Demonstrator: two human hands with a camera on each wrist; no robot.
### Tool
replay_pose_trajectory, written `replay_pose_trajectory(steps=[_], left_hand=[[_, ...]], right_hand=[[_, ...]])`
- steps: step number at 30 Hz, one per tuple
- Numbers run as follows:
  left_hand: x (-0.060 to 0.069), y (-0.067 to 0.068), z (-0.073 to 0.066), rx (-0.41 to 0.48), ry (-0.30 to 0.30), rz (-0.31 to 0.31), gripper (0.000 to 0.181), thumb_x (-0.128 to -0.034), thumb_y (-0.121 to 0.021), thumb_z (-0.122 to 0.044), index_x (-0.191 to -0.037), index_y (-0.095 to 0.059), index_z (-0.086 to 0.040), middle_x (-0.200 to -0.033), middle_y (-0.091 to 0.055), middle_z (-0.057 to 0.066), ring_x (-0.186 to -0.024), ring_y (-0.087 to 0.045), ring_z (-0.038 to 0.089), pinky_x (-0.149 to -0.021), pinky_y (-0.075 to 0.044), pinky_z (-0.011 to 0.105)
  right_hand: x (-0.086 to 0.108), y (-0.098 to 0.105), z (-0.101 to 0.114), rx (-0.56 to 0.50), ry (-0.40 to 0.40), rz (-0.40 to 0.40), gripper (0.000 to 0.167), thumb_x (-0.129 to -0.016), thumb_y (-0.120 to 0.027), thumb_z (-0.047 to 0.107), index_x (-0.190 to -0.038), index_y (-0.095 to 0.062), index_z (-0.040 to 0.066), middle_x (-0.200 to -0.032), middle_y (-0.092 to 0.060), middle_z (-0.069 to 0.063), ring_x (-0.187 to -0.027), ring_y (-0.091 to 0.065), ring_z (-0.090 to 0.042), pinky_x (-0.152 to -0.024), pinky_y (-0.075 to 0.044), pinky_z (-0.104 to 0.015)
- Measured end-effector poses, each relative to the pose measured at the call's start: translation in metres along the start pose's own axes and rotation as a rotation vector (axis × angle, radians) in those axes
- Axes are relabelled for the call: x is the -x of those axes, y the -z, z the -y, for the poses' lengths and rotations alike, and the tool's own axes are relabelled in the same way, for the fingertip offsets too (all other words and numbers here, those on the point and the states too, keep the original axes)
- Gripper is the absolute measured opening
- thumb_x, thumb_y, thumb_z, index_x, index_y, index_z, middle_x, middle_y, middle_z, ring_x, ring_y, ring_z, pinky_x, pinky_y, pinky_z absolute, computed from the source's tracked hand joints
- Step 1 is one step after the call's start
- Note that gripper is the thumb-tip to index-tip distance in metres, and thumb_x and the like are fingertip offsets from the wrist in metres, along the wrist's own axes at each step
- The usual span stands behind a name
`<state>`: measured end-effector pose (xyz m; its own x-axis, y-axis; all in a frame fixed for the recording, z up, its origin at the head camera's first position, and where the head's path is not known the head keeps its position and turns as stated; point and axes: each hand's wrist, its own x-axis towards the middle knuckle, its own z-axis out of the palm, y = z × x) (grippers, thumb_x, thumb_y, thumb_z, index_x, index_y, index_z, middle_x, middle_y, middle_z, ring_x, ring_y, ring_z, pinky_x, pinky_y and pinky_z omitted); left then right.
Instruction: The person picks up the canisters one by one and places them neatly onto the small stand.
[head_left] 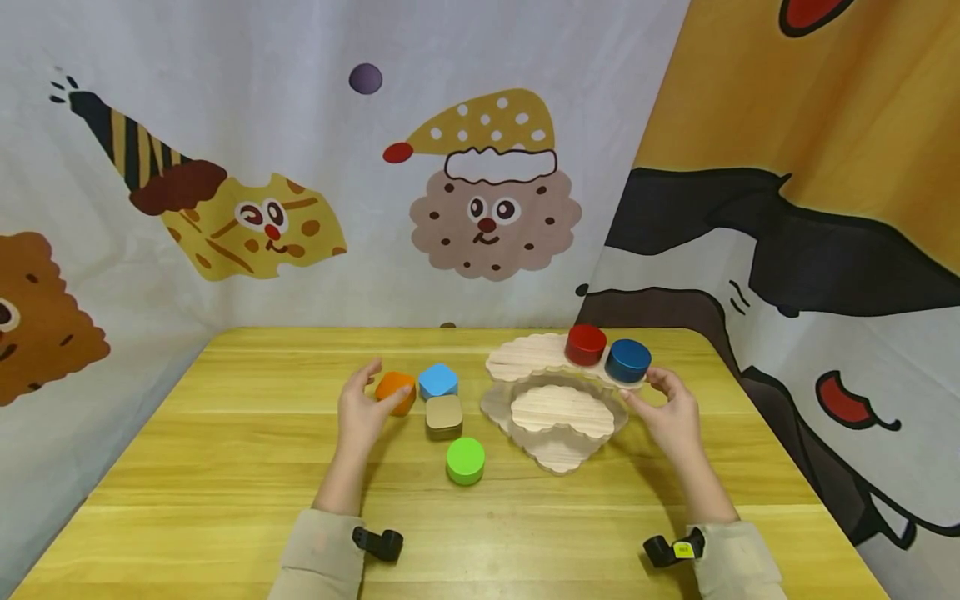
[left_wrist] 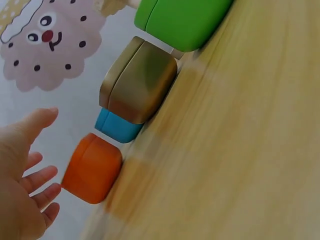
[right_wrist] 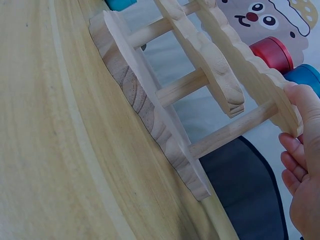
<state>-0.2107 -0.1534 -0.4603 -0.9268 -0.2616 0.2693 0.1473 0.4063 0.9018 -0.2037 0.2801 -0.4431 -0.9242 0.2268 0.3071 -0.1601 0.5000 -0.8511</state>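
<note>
In the head view my left hand (head_left: pixel 362 412) is beside the orange block (head_left: pixel 396 392), thumb and fingers apart. The left wrist view shows that hand (left_wrist: pixel 30 175) with spread fingers close to the orange block (left_wrist: pixel 92 170); whether a fingertip touches it I cannot tell. My right hand (head_left: pixel 671 412) grips the right end of the tiered wooden stand's top board (head_left: pixel 525 357). In the right wrist view the thumb of that hand (right_wrist: pixel 307 150) lies over the board (right_wrist: pixel 250 67), fingers below. A red cylinder (head_left: pixel 586 345) and a blue cylinder (head_left: pixel 628 361) stand on this board.
A light blue block (head_left: pixel 438 382), a gold block (head_left: pixel 444 417) and a green cylinder (head_left: pixel 466 461) are on the wooden table (head_left: pixel 225 467) between the left hand and the stand. Behind the table hangs a printed curtain (head_left: pixel 300 75).
</note>
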Motion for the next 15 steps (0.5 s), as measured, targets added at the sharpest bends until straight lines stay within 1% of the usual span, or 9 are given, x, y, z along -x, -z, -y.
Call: replay_pose_trajectory(steps=[4, 6, 9, 15], left_hand=[[0.000, -0.003, 0.009, -0.004, 0.056, 0.024, 0.069, -0.0775, -0.081, -0.016, -0.135, -0.049, 0.003, -0.132, -0.052, 0.020, -0.115, -0.046, 0.034, -0.094, -0.039, 0.048], [0.000, -0.004, 0.013, 0.006, 0.093, 0.039, 0.070, -0.0781, -0.081, -0.018, -0.137, -0.048, 0.002, -0.133, -0.051, 0.019, -0.116, -0.045, 0.033, -0.094, -0.040, 0.047], [0.000, -0.005, 0.017, 0.020, 0.133, 0.062, 0.072, -0.0788, -0.080, -0.019, -0.138, -0.046, 0.001, -0.134, -0.050, 0.018, -0.117, -0.045, 0.032, -0.094, -0.040, 0.046], [0.001, -0.006, 0.020, 0.046, 0.176, 0.102, 0.074, -0.0797, -0.079, -0.017, -0.141, -0.042, 0.000, -0.137, -0.046, 0.019, -0.119, -0.044, 0.034, -0.097, -0.040, 0.047]], right_hand=[[0.000, 0.000, 0.000, 0.003, -0.001, 0.000, 0.053, -0.081, -0.079, 0.015, -0.120, -0.052, -0.008, -0.122, -0.055, -0.025, -0.117, -0.046, -0.037, -0.100, -0.034, -0.054], [0.000, 0.000, 0.000, 0.001, -0.005, 0.002, 0.053, -0.081, -0.079, 0.015, -0.120, -0.052, -0.008, -0.122, -0.055, -0.024, -0.118, -0.046, -0.037, -0.100, -0.034, -0.054], [0.000, 0.000, 0.000, -0.004, -0.009, 0.003, 0.053, -0.081, -0.079, 0.016, -0.120, -0.052, -0.008, -0.122, -0.055, -0.024, -0.119, -0.046, -0.038, -0.100, -0.033, -0.054], [0.000, 0.000, 0.001, -0.006, -0.012, -0.001, 0.053, -0.081, -0.078, 0.015, -0.120, -0.052, -0.008, -0.123, -0.055, -0.024, -0.118, -0.046, -0.037, -0.101, -0.033, -0.054]])
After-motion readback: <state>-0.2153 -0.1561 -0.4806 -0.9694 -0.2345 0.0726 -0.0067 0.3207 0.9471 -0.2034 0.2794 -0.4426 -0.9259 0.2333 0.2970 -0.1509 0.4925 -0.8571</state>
